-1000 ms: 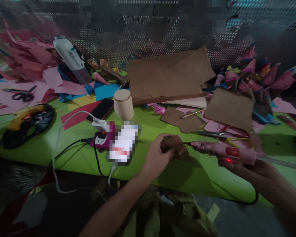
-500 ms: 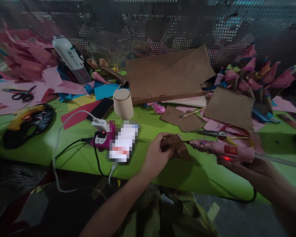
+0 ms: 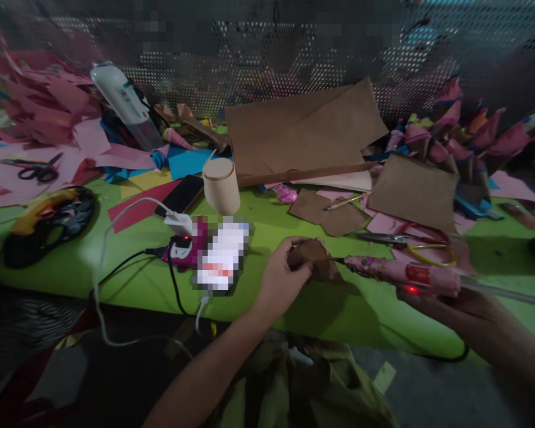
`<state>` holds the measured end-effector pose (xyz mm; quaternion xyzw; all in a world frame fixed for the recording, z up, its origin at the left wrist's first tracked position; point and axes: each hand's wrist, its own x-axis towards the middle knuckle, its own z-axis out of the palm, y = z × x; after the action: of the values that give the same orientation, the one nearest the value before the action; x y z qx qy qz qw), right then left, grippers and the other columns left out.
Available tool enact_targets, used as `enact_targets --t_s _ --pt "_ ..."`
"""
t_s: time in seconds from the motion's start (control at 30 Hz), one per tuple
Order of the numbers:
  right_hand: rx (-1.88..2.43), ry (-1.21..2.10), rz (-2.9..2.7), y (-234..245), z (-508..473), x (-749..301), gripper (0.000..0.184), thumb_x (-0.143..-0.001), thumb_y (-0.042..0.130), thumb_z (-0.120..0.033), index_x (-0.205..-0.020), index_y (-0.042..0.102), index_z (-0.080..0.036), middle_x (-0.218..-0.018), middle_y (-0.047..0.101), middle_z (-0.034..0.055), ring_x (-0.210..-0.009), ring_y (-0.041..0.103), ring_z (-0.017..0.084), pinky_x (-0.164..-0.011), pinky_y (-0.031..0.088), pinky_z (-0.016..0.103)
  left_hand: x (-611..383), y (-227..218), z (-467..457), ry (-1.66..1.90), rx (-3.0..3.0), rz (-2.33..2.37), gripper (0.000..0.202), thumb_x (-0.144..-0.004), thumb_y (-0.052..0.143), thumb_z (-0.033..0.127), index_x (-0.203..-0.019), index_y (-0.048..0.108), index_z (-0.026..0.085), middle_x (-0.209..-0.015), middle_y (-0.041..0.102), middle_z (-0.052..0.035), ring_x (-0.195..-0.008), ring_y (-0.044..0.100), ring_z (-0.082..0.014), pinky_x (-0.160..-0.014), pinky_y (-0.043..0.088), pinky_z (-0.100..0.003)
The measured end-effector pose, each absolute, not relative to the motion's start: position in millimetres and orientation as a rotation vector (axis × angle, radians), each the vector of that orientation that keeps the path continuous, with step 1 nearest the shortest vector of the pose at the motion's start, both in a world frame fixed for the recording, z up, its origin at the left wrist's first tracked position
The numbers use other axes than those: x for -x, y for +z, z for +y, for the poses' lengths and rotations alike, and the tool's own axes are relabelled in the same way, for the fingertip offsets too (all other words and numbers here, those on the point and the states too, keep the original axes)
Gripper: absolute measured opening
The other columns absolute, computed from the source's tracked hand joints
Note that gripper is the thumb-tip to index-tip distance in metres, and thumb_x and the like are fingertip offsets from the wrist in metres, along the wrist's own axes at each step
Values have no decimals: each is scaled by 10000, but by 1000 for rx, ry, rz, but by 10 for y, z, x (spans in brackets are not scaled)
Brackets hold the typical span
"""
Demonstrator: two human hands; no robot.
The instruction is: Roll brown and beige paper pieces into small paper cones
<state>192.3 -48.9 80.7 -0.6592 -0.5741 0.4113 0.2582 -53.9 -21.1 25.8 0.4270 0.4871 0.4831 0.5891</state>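
Between the thumb and fingers of my left hand (image 3: 288, 276) is a curled piece of brown paper (image 3: 323, 267), lifted just over the green table (image 3: 263, 244). My right hand (image 3: 459, 306) is wrapped round a pink hot glue gun (image 3: 410, 274) with a lit red light. Its dark nozzle points left and meets the paper's right edge, as far as I can see. A clear glue stick (image 3: 503, 291) juts from the back of the gun. Behind the gun lie red-and-yellow-handled scissors (image 3: 421, 242).
Left of my hands are a phone (image 3: 223, 255) with a lit screen, a purple power strip (image 3: 189, 246) with cables, and a roll of tape (image 3: 222, 187). Brown paper sheets (image 3: 303, 137) stand behind. A tape dispenser (image 3: 51, 223) sits far left; folded paper cones (image 3: 463, 137) are piled right.
The glue gun has shifted slightly right and down, with its nozzle lower along the paper's edge. My left hand keeps its grip on the brown paper with barely any movement.
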Motion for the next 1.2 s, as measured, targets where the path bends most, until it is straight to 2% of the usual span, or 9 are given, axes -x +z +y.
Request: enact_targets --t_s 0.17,0.27,0.47,0.57,0.73,0.93,1.07,1.2 --pt "1778 1147 -1501 874 -512 -1843 316 -633 770 -599 -828 814 -354 -1043 802 -12 -1132 681 361 -1109 470 454 533 251 -211 1129 -996 1124 363 -729 617 33 -1064 621 172 -1097 734 -72 -1050 693 -209 -971 529 -349" --pt "1735 1192 -1564 829 -483 -1906 307 -609 799 -562 -811 813 -332 -1019 806 7 -1128 680 379 -1104 473 466 535 255 -212 1121 -1001 1128 378 -715 611 15 -1058 629 174 -1079 740 -65 -1035 697 -207 -951 536 -339" --pt "1705 1179 -1640 796 -454 -1968 357 -653 780 -541 -925 821 -314 -1103 793 17 -1186 656 386 -1126 450 471 543 258 -214 1116 -984 1120 367 -733 624 34 -1073 625 171 -1089 739 -69 -1041 699 -210 -942 544 -343" --pt "1727 1162 -1642 788 -461 -1959 348 -673 762 -555 -924 820 -321 -1095 795 12 -1184 664 367 -1102 476 454 539 252 -213 1116 -984 1122 372 -730 621 29 -1077 623 167 -1094 734 -78 -1046 696 -212 -943 543 -344" --pt "1727 1091 -1667 753 -440 -1948 330 -652 752 -608 -812 814 -325 -967 813 19 -1107 699 371 -1051 519 471 537 242 -210 1111 -1001 1116 381 -722 606 16 -1069 622 171 -1089 732 -69 -1045 691 -205 -944 540 -338" --pt "1716 1076 -1715 780 -472 -1959 327 -684 740 -587 -859 826 -325 -1000 809 31 -1164 674 372 -1044 528 459 547 226 -216 1134 -1046 1150 371 -739 612 47 -1086 624 178 -1116 725 -72 -1065 686 -214 -963 533 -351" --pt "1744 1093 -1685 771 -502 -1993 327 -677 732 -599 -876 824 -355 -1015 807 6 -1218 642 381 -1064 517 471 552 246 -218 1136 -1048 1142 352 -757 614 58 -1089 620 178 -1112 729 -75 -1060 692 -214 -959 537 -349" --pt "1758 1079 -1683 777 -505 -1995 328 -667 743 -584 -905 821 -372 -1046 802 -15 -1190 662 371 -1063 521 453 553 267 -219 1134 -1048 1160 359 -751 614 52 -1087 625 177 -1119 726 -79 -1071 686 -218 -964 535 -356"
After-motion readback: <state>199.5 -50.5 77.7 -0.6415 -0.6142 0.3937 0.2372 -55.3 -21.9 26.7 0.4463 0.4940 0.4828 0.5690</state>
